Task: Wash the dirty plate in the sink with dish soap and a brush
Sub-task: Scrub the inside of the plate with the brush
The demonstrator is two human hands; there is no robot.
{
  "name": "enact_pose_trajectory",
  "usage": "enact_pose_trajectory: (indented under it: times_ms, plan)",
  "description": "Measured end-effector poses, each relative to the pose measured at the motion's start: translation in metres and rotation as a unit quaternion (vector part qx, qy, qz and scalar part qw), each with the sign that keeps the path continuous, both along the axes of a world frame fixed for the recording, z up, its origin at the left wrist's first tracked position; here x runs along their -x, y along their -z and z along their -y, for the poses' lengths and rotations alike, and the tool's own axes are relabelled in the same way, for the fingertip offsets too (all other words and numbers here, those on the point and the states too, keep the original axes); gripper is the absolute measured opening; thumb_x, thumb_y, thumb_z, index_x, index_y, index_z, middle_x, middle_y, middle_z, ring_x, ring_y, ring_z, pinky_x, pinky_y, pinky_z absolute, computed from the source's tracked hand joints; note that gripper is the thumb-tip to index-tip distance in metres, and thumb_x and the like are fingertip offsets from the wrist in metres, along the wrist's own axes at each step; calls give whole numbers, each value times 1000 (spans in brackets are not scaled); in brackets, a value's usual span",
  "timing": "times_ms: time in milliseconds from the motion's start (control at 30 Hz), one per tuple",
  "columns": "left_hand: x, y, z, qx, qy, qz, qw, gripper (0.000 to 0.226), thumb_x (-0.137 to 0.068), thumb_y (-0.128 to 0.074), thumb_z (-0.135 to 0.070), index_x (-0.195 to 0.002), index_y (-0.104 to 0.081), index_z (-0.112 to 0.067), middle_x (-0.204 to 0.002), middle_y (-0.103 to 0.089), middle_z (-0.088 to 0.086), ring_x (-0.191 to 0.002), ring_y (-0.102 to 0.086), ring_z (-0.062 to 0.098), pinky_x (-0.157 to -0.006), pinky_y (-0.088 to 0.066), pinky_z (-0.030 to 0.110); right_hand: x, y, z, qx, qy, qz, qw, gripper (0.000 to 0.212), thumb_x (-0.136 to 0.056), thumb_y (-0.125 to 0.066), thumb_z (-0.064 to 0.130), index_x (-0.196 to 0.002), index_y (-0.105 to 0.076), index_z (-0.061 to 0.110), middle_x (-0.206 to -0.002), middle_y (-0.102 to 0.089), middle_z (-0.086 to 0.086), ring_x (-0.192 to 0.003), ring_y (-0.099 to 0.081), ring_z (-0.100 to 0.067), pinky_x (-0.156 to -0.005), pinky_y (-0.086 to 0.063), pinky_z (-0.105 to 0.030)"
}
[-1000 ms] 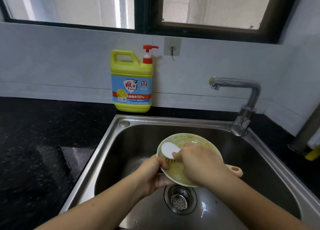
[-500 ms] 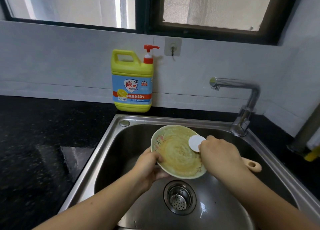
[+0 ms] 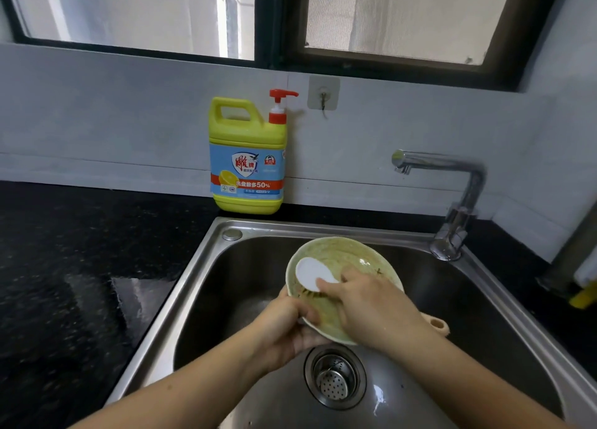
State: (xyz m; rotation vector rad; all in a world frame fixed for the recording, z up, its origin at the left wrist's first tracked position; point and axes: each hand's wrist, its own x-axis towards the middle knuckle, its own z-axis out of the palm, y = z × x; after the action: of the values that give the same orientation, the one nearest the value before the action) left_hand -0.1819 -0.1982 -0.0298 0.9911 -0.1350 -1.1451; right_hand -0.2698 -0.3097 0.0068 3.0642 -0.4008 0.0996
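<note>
A pale green plate, smeared with yellowish-brown grime, is held tilted over the steel sink. My left hand grips its lower left rim from below. My right hand is closed around a brush whose white head presses on the plate's left side; the tan handle end sticks out behind my wrist. The yellow dish soap jug with a red pump stands on the counter behind the sink.
A chrome faucet rises at the sink's back right, spout pointing left, no water running. The drain strainer lies below the plate. Black stone counter spreads to the left. A wall hook hangs above the jug.
The brush head has swept from the plate's right side back to its left side. The plate has shifted slightly right and tilted in my left hand.
</note>
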Motion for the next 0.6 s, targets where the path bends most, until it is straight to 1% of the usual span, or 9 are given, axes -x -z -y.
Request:
enact_pose_trajectory:
  times_ms: [67,133,233,333,400,467,533,600]
  plan:
    - [-2,-1,0,6,-22,-10,1000,67,-76,-28,24,-125,-47,-17,-110,-61,24,-86,-67,39,-65,-59,53,1,-4,-3,-3,-14,-6,1000,44,-96,-45,30,-137,-40,44,-113,-49,-1,-107,-53,-28,-94,-41,-40]
    - [-3,-3,0,6,-31,-7,999,66,-77,-29,24,-126,-46,-17,-107,-60,22,-83,-67,39,-59,-59,49,1,-6,-1,12,3,15,1000,44,-95,-44,26,-136,-43,42,-113,-50,-1,-106,-55,-28,-93,-42,-42]
    - [0,-4,1,-18,-11,19,1000,63,-79,-32,22,-125,-45,-18,-104,-59,19,-82,-66,37,-57,-60,47,-2,-6,6,47,64,32,996,48,-93,-40,14,-138,-42,32,-119,-52,-4,-103,-57,-29,-80,-48,-39]
    - [3,-1,2,-28,16,21,999,61,-78,-34,21,-125,-45,-18,-107,-58,20,-80,-68,39,-59,-60,48,0,-7,14,67,102,28,992,47,-94,-37,11,-138,-42,28,-120,-53,-6,-102,-59,-28,-75,-48,-36]
    - [2,1,1,-27,15,19,999,59,-78,-34,21,-121,-47,-18,-106,-59,21,-73,-71,37,-58,-60,47,1,-9,12,73,81,9,994,45,-95,-37,12,-137,-44,27,-119,-52,-6,-103,-58,-28,-76,-47,-36]
    - [2,2,1,-28,11,18,999,57,-78,-32,21,-118,-48,-16,-103,-60,21,-68,-71,35,-60,-60,49,1,-10,0,69,39,-21,997,41,-95,-40,15,-133,-48,26,-118,-51,-7,-104,-56,-29,-77,-45,-37]
    - [2,3,0,-28,10,12,999,56,-77,-31,21,-117,-48,-14,-101,-62,21,-71,-70,35,-60,-60,48,-1,-12,-12,78,-3,-47,996,38,-94,-45,18,-130,-51,25,-113,-50,-7,-101,-56,-30,-72,-42,-36]
    - [0,4,-1,-33,14,6,999,56,-76,-29,20,-120,-48,-11,-100,-64,22,-71,-69,35,-58,-60,47,-2,-11,-15,78,-13,-51,996,39,-93,-47,19,-131,-50,27,-111,-50,-6,-99,-57,-30,-69,-41,-36]
